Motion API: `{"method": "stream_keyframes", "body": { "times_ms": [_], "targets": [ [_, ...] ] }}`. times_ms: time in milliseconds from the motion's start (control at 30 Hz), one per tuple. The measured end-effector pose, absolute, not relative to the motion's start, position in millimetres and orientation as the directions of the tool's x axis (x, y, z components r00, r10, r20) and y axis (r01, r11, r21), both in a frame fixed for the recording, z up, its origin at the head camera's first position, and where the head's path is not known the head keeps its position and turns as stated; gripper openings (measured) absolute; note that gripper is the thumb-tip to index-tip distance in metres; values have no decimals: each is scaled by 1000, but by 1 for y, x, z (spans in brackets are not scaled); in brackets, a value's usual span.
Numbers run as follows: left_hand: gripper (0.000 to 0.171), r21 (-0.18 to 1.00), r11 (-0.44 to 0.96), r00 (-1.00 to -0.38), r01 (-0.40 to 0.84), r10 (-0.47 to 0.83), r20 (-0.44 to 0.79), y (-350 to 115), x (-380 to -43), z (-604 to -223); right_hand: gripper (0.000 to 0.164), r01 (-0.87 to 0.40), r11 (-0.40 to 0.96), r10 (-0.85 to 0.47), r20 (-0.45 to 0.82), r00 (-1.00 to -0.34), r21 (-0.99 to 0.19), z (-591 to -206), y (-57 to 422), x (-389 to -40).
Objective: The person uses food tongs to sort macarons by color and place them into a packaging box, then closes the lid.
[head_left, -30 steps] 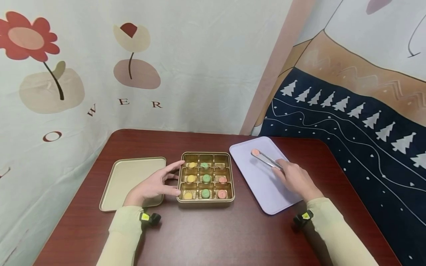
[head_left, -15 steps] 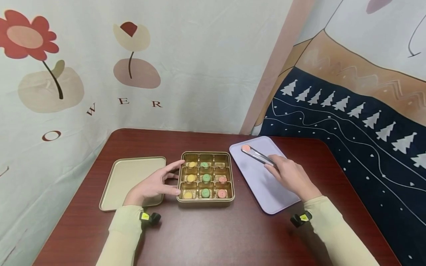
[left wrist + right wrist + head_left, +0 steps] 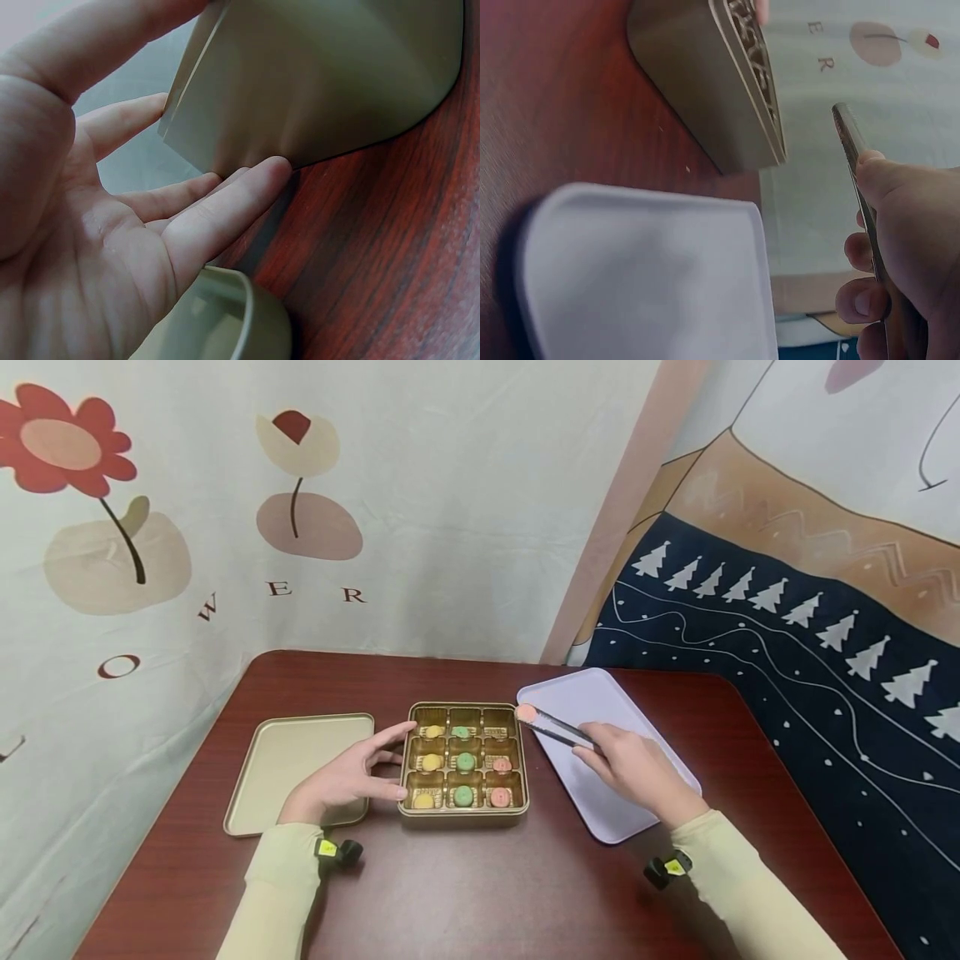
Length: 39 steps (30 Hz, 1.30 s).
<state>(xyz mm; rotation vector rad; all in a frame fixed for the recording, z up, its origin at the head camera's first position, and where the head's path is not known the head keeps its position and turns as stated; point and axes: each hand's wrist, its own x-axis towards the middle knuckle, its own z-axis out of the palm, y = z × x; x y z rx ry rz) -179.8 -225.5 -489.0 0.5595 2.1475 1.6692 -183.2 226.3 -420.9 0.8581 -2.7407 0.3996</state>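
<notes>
In the head view my right hand (image 3: 626, 770) grips metal tongs (image 3: 561, 727). Their tips pinch a small round pink sweet (image 3: 527, 713), above the gap between the box's back right corner and the purple tray. The gold box (image 3: 463, 821) has a compartmented liner with small yellow (image 3: 431, 763), green (image 3: 465, 762) and pink (image 3: 500, 797) round sweets; the back right compartment shows bare liner. My left hand (image 3: 345, 778) rests against the box's left side, index finger and thumb at the rim. In the left wrist view its fingers (image 3: 225, 214) touch the box wall (image 3: 300, 90).
A purple tray (image 3: 600, 814) lies right of the box, under my right hand. Left of the box is a gold lid (image 3: 288, 760), partly behind my left hand. The dark red tabletop (image 3: 480, 893) ends at a patterned cloth wall (image 3: 465, 568).
My right hand has moved left across the tray, carrying the tongs and pink sweet close to the box's back right corner. My left hand and the box stay in place.
</notes>
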Motion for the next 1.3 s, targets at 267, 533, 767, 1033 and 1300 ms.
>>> {"method": "stream_keyframes", "body": {
  "times_ms": [267,533,767,1033,1300],
  "targets": [
    [104,971,221,-854,88,519,-40,-225,-180,-489,31,-639,755,-576,319,-753,-145,-432,214,-182],
    [104,970,223,-854,92,519,-39,-225,-180,-490,31,-615,769,-561,276,-781,-176,-435,208,-190],
    [104,970,225,-853,92,521,-40,-225,-180,-490,30,-606,778,-558,262,-787,-166,-439,202,-198],
    [105,971,221,-852,93,522,-37,-225,-182,-488,32,-603,786,-553,277,-786,-140,-441,200,-201],
    [104,970,222,-854,96,520,-34,-226,-181,-490,31,-610,779,-560,278,-781,-144,-440,199,-199]
  ]
}}
